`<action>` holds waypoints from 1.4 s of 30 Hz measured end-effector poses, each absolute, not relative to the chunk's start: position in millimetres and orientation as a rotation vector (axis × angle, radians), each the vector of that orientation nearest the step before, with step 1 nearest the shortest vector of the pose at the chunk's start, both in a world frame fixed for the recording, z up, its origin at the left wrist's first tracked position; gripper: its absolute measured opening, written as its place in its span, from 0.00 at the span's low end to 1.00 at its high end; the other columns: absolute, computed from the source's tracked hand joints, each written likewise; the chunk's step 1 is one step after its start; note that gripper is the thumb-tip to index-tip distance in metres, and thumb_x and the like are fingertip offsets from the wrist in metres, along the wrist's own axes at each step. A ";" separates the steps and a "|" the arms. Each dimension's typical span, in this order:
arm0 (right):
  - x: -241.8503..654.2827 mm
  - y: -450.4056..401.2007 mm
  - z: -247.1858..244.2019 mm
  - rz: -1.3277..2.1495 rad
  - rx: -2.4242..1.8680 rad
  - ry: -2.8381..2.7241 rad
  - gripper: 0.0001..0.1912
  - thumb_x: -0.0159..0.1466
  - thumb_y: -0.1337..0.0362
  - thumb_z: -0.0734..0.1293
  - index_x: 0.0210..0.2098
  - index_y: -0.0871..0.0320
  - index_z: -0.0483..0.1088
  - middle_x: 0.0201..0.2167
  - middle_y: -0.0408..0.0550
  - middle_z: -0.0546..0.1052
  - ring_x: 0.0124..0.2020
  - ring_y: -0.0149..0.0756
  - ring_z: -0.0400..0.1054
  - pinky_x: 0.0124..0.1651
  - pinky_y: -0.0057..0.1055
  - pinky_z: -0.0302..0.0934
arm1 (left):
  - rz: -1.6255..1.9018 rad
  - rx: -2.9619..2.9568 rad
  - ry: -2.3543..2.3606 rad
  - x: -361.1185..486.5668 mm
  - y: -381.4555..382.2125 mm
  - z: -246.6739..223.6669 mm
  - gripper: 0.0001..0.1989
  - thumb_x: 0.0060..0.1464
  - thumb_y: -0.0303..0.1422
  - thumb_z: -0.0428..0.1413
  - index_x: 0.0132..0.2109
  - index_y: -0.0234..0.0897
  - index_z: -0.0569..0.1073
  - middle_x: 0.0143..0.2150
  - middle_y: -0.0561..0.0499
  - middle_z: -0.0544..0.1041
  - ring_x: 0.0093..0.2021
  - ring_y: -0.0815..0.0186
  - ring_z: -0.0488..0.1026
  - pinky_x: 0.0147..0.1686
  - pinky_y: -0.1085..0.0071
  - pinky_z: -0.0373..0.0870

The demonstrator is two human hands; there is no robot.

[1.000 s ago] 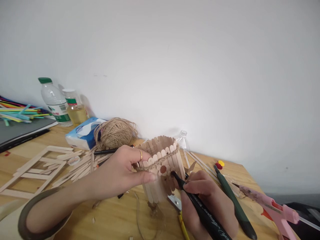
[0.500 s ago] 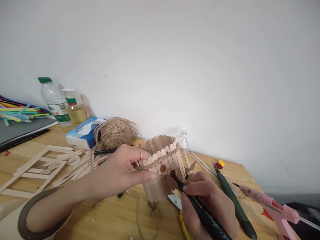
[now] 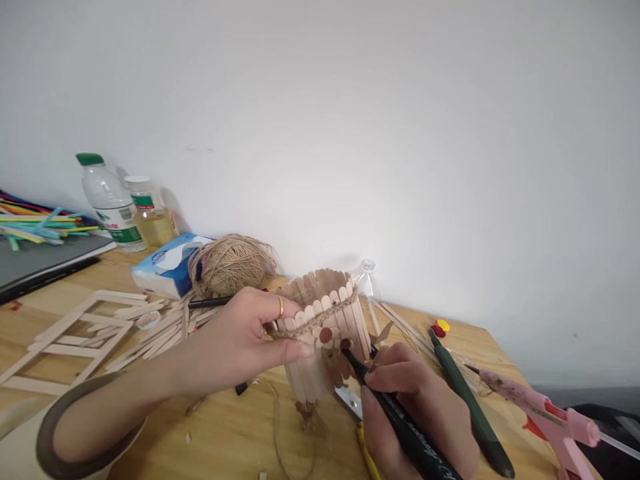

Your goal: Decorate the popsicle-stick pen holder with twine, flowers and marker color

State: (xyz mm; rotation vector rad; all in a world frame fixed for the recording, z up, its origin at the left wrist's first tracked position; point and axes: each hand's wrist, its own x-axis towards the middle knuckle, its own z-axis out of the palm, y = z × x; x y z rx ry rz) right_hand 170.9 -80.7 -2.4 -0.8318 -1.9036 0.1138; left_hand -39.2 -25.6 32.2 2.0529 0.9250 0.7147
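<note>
My left hand grips the rim of a round holder made of craft sticks, thumb outside and fingers reaching inside. A braid of twine runs around the holder below the stick tips. On its side are a brown round spot and a darker one beside it. My right hand is closed around a black marker, its tip touching the darker spot. Under the holder, partly hidden, lies a tool with a metal head and yellow handle.
A ball of twine, a tissue pack and two bottles stand at the back left. Loose craft sticks and a stick frame lie left. At right are a green-handled tool and a pink glue gun.
The marker tip has shifted very slightly on the darker spot, which shows a little more of its brown surface. The left hand and the holder have hardly moved.
</note>
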 end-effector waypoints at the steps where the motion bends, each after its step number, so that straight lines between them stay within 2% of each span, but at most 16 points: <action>1: 170.4 -80.5 -2.2 0.114 -0.826 -1.890 0.12 0.57 0.79 0.61 0.34 0.55 0.60 0.23 0.40 0.62 0.20 0.27 0.56 0.20 0.25 0.50 | 0.718 2.049 0.924 -39.4 -25.6 32.3 0.11 0.53 0.36 0.54 0.27 0.34 0.70 0.24 0.57 0.66 0.27 0.71 0.63 0.28 0.77 0.58; 8: 169.4 -80.8 -1.9 0.112 -0.785 -1.872 0.13 0.55 0.79 0.61 0.34 0.55 0.61 0.23 0.40 0.62 0.20 0.28 0.56 0.20 0.26 0.51 | 0.710 2.041 0.908 -40.0 -24.7 33.2 0.12 0.53 0.37 0.54 0.28 0.34 0.70 0.25 0.57 0.67 0.28 0.70 0.64 0.28 0.76 0.59; 14: 169.6 -81.7 -1.2 0.110 -0.807 -1.833 0.13 0.55 0.79 0.62 0.33 0.55 0.61 0.23 0.39 0.61 0.20 0.28 0.56 0.20 0.26 0.50 | 0.748 2.086 0.948 -40.2 -24.8 30.5 0.13 0.52 0.38 0.54 0.25 0.34 0.68 0.22 0.58 0.64 0.25 0.71 0.60 0.26 0.75 0.55; 24: 169.2 -83.1 0.2 0.101 -0.828 -1.837 0.12 0.56 0.78 0.62 0.33 0.55 0.61 0.22 0.39 0.61 0.20 0.27 0.55 0.20 0.25 0.50 | 0.741 2.047 0.932 -40.1 -25.7 31.8 0.13 0.52 0.37 0.54 0.25 0.34 0.68 0.22 0.58 0.64 0.25 0.71 0.60 0.26 0.76 0.57; 31: 169.1 -84.4 0.4 0.098 -0.854 -1.830 0.12 0.56 0.78 0.62 0.32 0.55 0.61 0.22 0.39 0.61 0.20 0.28 0.56 0.20 0.25 0.51 | 0.739 2.030 0.923 -40.5 -25.9 32.2 0.12 0.52 0.37 0.54 0.26 0.34 0.70 0.24 0.57 0.68 0.26 0.70 0.63 0.26 0.75 0.58; 42: 171.3 -83.2 3.0 0.066 -0.852 -1.837 0.12 0.55 0.78 0.62 0.34 0.55 0.61 0.22 0.40 0.62 0.20 0.28 0.56 0.20 0.26 0.51 | 0.744 2.041 0.879 -40.7 -24.3 32.0 0.12 0.53 0.37 0.54 0.27 0.33 0.71 0.24 0.57 0.66 0.26 0.71 0.63 0.27 0.76 0.58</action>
